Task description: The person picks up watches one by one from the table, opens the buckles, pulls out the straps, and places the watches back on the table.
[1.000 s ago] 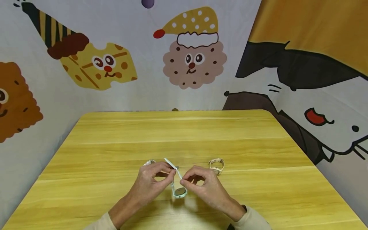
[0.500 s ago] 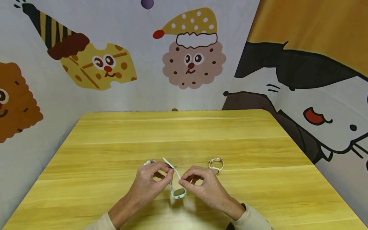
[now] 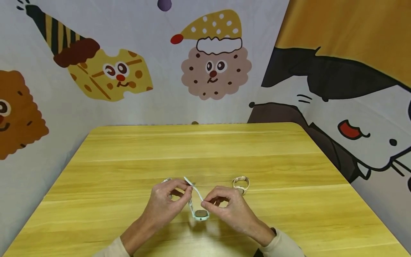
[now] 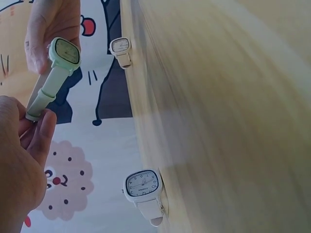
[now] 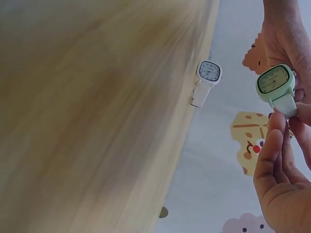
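A mint-green wristwatch (image 3: 201,214) hangs in the air between my two hands, its case low and its strap looping up. My left hand (image 3: 167,200) pinches the strap between thumb and fingers near the keeper loop (image 4: 46,94). Across from it, my right hand (image 3: 229,205) pinches another stretch of the pale strap (image 3: 197,192). A free strap end sticks up past the left fingertips. In the right wrist view the green watch's square dial (image 5: 275,80) faces the camera, and the right fingertips sit just below the case.
On the wooden table (image 3: 205,150), a white watch (image 4: 143,184) stands beyond my left hand, mostly hidden by it in the head view. A beige watch (image 3: 241,185) stands beyond my right hand. A cartoon-printed cloth (image 3: 167,78) hangs behind the table.
My left hand has shifted slightly left, so a little more strap shows between the two hands. The right hand keeps its pinch, nearly still.
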### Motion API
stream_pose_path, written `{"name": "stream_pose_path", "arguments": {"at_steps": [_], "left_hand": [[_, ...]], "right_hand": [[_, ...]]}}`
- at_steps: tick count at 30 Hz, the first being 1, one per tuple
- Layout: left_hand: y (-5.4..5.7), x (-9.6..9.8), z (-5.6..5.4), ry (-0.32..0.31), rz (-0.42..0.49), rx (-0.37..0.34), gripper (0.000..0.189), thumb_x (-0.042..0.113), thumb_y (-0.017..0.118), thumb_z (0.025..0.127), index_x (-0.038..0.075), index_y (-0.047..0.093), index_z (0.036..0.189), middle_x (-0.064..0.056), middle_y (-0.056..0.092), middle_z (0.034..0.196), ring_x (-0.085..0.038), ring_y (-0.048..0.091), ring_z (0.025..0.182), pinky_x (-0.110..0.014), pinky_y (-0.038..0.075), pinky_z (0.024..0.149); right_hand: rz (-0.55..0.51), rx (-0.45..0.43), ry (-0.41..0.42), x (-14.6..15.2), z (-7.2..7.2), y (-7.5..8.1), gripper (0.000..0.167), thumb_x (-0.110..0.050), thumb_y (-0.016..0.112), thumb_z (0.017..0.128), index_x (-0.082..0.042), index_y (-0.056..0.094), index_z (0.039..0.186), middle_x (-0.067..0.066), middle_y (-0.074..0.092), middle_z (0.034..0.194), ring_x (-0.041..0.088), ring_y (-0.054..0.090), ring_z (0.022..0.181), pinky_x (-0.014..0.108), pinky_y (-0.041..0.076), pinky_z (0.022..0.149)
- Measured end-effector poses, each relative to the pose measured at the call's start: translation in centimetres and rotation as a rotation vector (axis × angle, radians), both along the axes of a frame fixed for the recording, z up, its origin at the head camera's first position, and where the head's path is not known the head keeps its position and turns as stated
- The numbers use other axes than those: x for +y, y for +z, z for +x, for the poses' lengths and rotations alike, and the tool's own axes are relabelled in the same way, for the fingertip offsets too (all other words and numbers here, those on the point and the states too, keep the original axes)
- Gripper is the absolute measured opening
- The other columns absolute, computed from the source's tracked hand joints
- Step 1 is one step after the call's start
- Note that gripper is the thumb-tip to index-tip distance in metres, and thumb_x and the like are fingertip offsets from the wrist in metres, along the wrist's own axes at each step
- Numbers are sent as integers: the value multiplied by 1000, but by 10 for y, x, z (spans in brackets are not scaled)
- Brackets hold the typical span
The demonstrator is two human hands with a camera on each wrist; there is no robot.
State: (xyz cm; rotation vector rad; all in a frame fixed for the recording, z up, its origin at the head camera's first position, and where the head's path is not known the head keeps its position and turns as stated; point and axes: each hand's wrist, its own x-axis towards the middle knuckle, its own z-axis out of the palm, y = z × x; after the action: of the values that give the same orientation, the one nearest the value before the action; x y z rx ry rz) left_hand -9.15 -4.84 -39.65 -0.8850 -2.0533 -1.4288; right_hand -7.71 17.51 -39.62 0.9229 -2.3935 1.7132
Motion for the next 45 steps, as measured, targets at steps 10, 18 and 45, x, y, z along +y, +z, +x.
{"name": "stream_pose_path", "arguments": {"at_steps": [10, 18, 45], "left_hand": [[1, -3, -3, 20, 28, -28, 27, -16, 72, 82, 10, 71, 87, -5, 75, 93, -18, 72, 81, -23, 59, 63], [3, -6, -4, 45, 59, -90, 25, -15, 70, 85, 10, 70, 91, 1, 73, 91, -14, 71, 78, -25, 60, 62], [-1, 1, -6, 160, -126, -200, 23, -13, 55, 98, 3, 72, 101, -7, 70, 110, -18, 69, 96, -24, 59, 75]], "right_hand": [[-8, -17, 7, 1, -1, 1, 6, -14, 76, 94, -18, 76, 90, -7, 70, 86, 14, 66, 73, 32, 59, 68], [-10, -33, -1, 1, -3, 1, 4, -13, 76, 94, -15, 76, 90, -6, 71, 88, 15, 68, 75, 33, 60, 70], [9, -147, -161, -5, -5, 1, 7, -19, 76, 95, -13, 73, 93, -5, 72, 90, 17, 70, 81, 34, 59, 75]]}}
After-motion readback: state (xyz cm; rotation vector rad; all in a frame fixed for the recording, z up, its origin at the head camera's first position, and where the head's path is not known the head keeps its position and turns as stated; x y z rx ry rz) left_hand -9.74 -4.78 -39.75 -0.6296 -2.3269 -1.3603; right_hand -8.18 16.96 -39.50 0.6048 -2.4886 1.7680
